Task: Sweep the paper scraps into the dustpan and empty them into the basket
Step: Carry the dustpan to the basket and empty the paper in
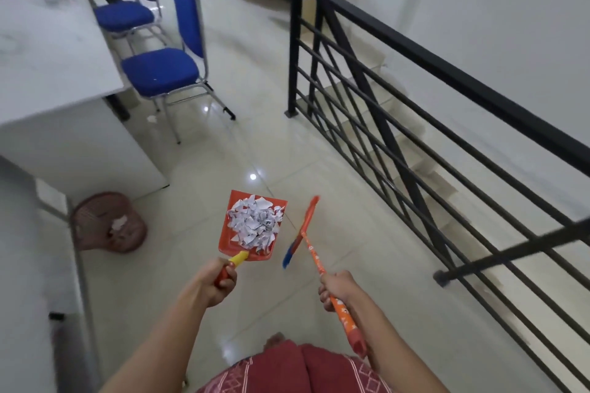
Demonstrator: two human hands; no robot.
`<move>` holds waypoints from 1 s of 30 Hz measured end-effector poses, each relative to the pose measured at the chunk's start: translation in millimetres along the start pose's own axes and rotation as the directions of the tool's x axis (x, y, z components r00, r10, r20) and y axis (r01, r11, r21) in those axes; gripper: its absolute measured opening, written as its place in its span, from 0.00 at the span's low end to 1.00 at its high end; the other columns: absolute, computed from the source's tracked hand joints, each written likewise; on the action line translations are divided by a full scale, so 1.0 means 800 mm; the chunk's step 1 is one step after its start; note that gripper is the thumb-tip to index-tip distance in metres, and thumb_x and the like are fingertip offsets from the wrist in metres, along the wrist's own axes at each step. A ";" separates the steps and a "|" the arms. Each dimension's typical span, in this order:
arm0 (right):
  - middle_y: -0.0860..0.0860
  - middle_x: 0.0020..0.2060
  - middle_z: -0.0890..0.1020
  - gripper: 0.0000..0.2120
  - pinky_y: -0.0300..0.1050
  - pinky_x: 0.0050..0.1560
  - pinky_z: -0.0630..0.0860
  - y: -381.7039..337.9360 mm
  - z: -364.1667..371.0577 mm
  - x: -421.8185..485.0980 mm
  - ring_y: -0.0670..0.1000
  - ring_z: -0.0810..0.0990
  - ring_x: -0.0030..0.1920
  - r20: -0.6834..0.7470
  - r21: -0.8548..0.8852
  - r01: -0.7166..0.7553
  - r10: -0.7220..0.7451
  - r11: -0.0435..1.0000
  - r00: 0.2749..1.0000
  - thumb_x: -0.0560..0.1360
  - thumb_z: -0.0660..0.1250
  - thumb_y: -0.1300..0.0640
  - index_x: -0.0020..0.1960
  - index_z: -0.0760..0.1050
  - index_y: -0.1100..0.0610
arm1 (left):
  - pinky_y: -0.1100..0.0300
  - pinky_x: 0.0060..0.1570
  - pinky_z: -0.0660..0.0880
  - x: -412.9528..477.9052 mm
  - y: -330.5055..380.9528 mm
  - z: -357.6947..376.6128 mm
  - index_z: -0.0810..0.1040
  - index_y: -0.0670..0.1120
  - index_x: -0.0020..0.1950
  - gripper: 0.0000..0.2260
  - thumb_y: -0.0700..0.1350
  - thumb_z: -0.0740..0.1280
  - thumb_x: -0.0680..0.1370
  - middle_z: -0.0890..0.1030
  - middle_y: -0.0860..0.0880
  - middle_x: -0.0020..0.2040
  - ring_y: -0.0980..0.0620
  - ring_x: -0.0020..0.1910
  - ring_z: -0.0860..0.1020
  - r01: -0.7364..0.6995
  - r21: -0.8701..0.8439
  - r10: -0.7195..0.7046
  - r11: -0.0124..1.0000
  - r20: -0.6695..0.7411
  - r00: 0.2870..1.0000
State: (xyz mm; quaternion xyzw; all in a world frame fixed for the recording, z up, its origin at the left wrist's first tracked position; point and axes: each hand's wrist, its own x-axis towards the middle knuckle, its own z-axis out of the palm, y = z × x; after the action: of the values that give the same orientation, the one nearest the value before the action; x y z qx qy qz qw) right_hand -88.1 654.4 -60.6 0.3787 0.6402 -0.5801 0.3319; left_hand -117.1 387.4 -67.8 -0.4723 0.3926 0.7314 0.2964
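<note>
- The left hand's fingers were curled round the red and yellow handle of the dustpan, gripping it firmly.
- The right hand's fingers were wrapped round the patterned orange shaft of the broom, whose blue bristles hung clear of the floor, just beside the dustpan but apart from it.
- The dustpan was held above the floor in front of the person, roughly level, with the paper scraps heaped in its middle and reaching close to its front lip.
- The basket, brownish and mesh-walled, stood on the floor to the left of the dustpan, well apart from it, by the foot of the white desk. A few white pieces already lay inside.
- Judged from this, the sweeping was largely done and the step in hand was carrying the load to the basket.
- The next move called for swinging the dustpan leftward while keeping it level, since the loose heap could slide off the open front, then bringing its lip over the basket's mouth before tipping.
- The broom needed only to be kept aside.
- One small white scrap lay farther off under the nearer blue chair, so another pass might have been needed.
- A black railing guarded the stairs on the right.
</note>
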 end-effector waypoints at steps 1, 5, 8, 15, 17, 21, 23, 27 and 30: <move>0.53 0.27 0.68 0.09 0.32 0.20 0.60 -0.009 0.011 0.003 0.45 0.64 0.19 0.006 -0.007 0.018 -0.018 1.000 1.000 0.79 0.52 0.67 0.42 0.65 0.58 | 0.72 0.12 0.53 -0.002 0.009 -0.009 0.66 0.43 0.41 0.09 0.35 0.50 0.79 0.65 0.51 0.24 0.61 0.16 0.66 -0.005 -0.025 0.005 1.000 0.000 1.000; 0.54 0.29 0.69 0.08 0.34 0.20 0.61 -0.056 0.056 0.020 0.46 0.65 0.20 0.047 -0.123 0.071 -0.066 0.990 0.997 0.78 0.54 0.67 0.43 0.67 0.60 | 0.72 0.12 0.53 -0.010 0.044 -0.047 0.69 0.42 0.44 0.09 0.35 0.51 0.79 0.65 0.51 0.25 0.61 0.17 0.65 -0.024 -0.129 0.025 0.991 0.003 1.000; 0.54 0.29 0.69 0.06 0.34 0.19 0.61 -0.092 0.082 0.035 0.46 0.65 0.20 0.094 -0.186 0.104 -0.087 0.977 0.992 0.78 0.55 0.67 0.44 0.68 0.60 | 0.72 0.12 0.53 -0.006 0.062 -0.071 0.68 0.43 0.44 0.08 0.35 0.52 0.79 0.65 0.51 0.25 0.61 0.17 0.65 -0.044 -0.190 0.039 0.981 -0.031 0.999; 0.54 0.28 0.68 0.10 0.32 0.20 0.60 -0.189 0.158 0.082 0.45 0.64 0.19 0.215 -0.321 0.153 -0.085 0.935 0.973 0.79 0.55 0.67 0.41 0.65 0.58 | 0.72 0.12 0.54 -0.001 0.098 -0.104 0.67 0.45 0.44 0.07 0.36 0.54 0.79 0.65 0.51 0.29 0.61 0.17 0.66 -0.124 -0.338 0.076 0.933 -0.151 0.986; 0.54 0.28 0.68 0.09 0.33 0.19 0.61 -0.222 0.178 0.094 0.45 0.65 0.18 0.261 -0.381 0.175 -0.076 0.908 0.962 0.79 0.55 0.67 0.42 0.66 0.59 | 0.72 0.12 0.54 0.002 0.110 -0.108 0.67 0.45 0.45 0.06 0.36 0.54 0.79 0.65 0.51 0.28 0.61 0.17 0.66 -0.146 -0.379 0.082 0.914 -0.180 0.980; 0.55 0.30 0.70 0.07 0.35 0.19 0.63 -0.287 0.207 0.110 0.46 0.66 0.21 0.359 -0.505 0.237 -0.047 0.830 0.932 0.80 0.55 0.66 0.44 0.67 0.60 | 0.73 0.12 0.53 0.005 0.130 -0.107 0.67 0.45 0.44 0.07 0.36 0.54 0.78 0.66 0.51 0.28 0.61 0.17 0.66 -0.201 -0.466 0.089 0.862 -0.251 0.964; 0.55 0.30 0.70 0.07 0.36 0.19 0.64 -0.315 0.218 0.117 0.47 0.67 0.22 0.394 -0.570 0.270 -0.030 0.776 0.919 0.80 0.55 0.66 0.44 0.68 0.60 | 0.73 0.13 0.54 0.002 0.137 -0.104 0.66 0.45 0.45 0.06 0.36 0.55 0.78 0.65 0.51 0.30 0.61 0.17 0.66 -0.232 -0.500 0.094 0.834 -0.285 0.954; 0.56 0.31 0.72 0.05 0.37 0.20 0.66 -0.382 0.244 0.137 0.47 0.69 0.23 0.456 -0.672 0.347 -0.004 0.654 0.890 0.80 0.57 0.66 0.47 0.70 0.63 | 0.73 0.12 0.53 -0.011 0.157 -0.098 0.66 0.44 0.44 0.06 0.36 0.55 0.79 0.65 0.50 0.29 0.61 0.16 0.66 -0.297 -0.591 0.098 0.750 -0.345 0.934; 0.56 0.30 0.72 0.04 0.37 0.20 0.66 -0.422 0.261 0.153 0.48 0.69 0.22 0.503 -0.705 0.384 0.038 0.596 0.864 0.80 0.57 0.67 0.47 0.70 0.64 | 0.73 0.13 0.53 -0.023 0.168 -0.092 0.66 0.43 0.45 0.05 0.36 0.55 0.79 0.66 0.49 0.29 0.60 0.17 0.66 -0.345 -0.631 0.095 0.695 -0.395 0.914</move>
State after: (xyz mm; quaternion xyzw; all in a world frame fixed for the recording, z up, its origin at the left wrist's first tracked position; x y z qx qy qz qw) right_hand -445.4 445.2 -22.4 -0.0239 0.7631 -0.3431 0.5472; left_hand -184.6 254.4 -29.1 -0.6127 0.1911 0.7643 -0.0619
